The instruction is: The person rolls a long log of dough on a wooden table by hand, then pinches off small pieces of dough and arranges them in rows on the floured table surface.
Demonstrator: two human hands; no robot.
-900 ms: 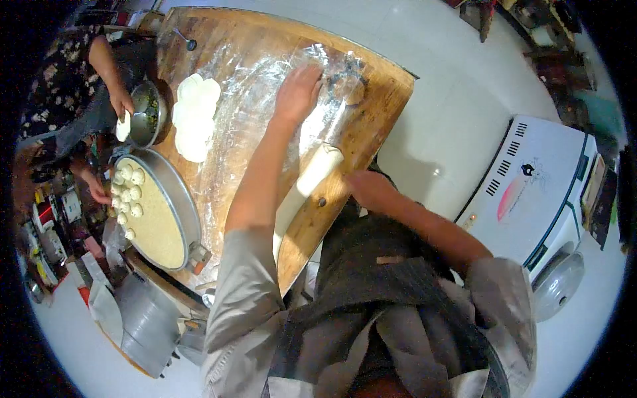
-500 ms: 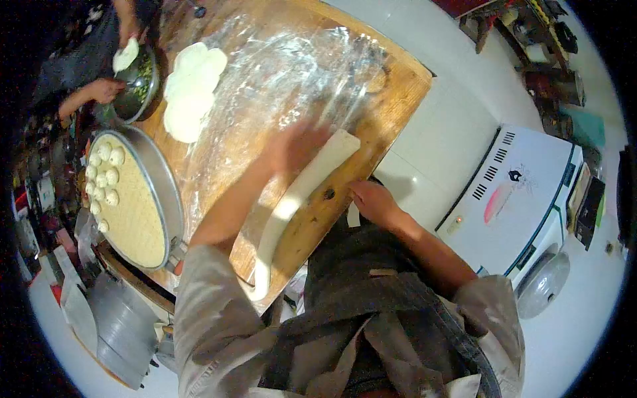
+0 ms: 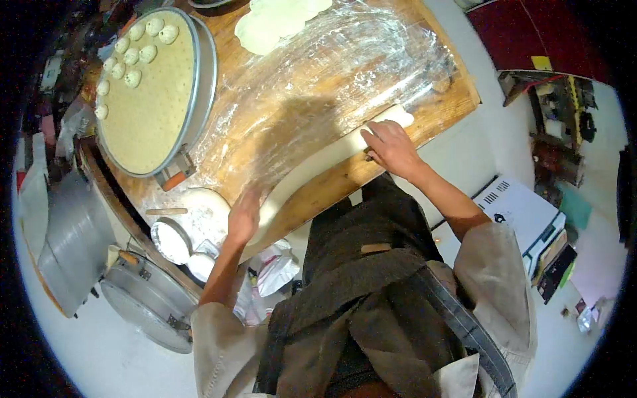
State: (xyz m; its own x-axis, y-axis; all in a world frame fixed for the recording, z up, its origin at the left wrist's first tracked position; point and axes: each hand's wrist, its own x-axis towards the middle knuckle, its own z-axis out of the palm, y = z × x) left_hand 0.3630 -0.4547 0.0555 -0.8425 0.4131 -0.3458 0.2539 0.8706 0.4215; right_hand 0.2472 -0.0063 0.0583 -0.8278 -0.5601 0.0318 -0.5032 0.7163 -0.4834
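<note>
A long, pale dough rope [image 3: 315,166] lies slantwise along the near edge of the wooden table, gently curved. My right hand [image 3: 393,147] grips it near its far right end, with fingers and thumb around it. At the lower left end, my left hand [image 3: 244,215] is closed against the rope's side; its fingers are slightly smeared. Flat, thin dough sheets [image 3: 272,30] rest at the table's far side.
A large round steamer tray [image 3: 149,126] with several small buns stands at the left. Below it are a rolling pin [image 3: 167,211] and a bowl of white powder [image 3: 171,241]. Flour covers part of the table [image 3: 298,86]. A white appliance [image 3: 514,205] stands at the right.
My view has shifted. My left hand has moved from the rope's upper part down to its lower end. My right hand has come from the table edge onto the rope.
</note>
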